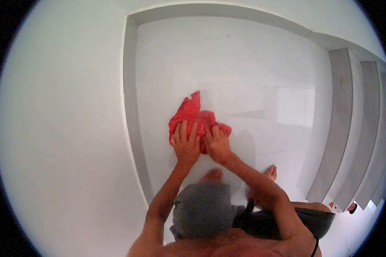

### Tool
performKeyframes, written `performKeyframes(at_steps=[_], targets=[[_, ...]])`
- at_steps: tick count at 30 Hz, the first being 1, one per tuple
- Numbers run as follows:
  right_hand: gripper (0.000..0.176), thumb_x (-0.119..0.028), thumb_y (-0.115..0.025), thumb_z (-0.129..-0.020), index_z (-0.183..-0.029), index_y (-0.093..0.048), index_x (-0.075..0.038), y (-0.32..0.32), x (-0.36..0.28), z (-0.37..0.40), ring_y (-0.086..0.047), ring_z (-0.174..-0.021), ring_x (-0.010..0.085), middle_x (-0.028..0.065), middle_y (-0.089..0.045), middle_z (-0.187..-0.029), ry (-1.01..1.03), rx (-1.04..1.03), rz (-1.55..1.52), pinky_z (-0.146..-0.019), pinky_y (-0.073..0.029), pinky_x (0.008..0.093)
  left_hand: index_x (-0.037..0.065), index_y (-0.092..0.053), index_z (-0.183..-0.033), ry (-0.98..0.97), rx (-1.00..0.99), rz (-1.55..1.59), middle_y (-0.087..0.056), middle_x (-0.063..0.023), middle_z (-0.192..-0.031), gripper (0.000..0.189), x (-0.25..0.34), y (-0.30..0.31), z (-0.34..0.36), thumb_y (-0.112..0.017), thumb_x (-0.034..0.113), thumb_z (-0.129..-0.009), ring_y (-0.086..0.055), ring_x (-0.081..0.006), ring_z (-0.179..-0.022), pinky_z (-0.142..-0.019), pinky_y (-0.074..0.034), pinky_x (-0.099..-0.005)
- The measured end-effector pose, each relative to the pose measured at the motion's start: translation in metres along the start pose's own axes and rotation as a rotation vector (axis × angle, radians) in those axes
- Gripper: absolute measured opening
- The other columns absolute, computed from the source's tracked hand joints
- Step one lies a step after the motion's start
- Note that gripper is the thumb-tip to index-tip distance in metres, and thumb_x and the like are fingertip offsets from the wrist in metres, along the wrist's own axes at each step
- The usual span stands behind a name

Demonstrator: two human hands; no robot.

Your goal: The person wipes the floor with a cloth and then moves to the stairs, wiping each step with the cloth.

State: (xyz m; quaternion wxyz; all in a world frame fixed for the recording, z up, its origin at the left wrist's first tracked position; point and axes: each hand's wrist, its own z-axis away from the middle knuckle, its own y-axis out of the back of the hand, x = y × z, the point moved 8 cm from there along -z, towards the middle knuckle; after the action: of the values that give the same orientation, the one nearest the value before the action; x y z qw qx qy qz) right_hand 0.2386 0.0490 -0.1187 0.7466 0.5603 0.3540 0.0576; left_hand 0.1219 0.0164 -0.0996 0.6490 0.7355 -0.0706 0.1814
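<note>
A crumpled red cloth point(188, 112) lies on the white floor point(244, 55), with one pointed corner sticking out away from me. My left hand point(187, 140) presses down on its near left part, fingers spread over the fabric. Close beside it, my right hand point(217, 143) rests on the near right part, its fingers apart and bent slightly into the folds. The palms hide the cloth's near edge in places.
Grey steps point(339, 124) rise along the right side. A white wall point(64, 128) with a grey skirting edge point(131, 85) runs along the left and far sides. My bare feet point(271, 172) and grey clothing point(203, 210) are at the bottom.
</note>
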Motion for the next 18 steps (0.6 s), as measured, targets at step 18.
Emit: performKeyframes(at_steps=[18], targets=[[0.029,-0.017,-0.064,-0.089,-0.112,-0.062,0.001,0.083,0.066,-0.274,-0.07,-0.097,0.0386,0.0265,-0.065,-0.111,-0.172,0.193,0.039,-0.082,-0.059,0.0469,0.017,-0.059,-0.141,-0.021,0.402,-0.165,-0.052,-0.013,-0.143,0.041,-0.034,-0.021,-0.278,-0.057,0.03,-0.102,-0.048,-0.0356,-0.129,-0.102,-0.036,-0.0527]])
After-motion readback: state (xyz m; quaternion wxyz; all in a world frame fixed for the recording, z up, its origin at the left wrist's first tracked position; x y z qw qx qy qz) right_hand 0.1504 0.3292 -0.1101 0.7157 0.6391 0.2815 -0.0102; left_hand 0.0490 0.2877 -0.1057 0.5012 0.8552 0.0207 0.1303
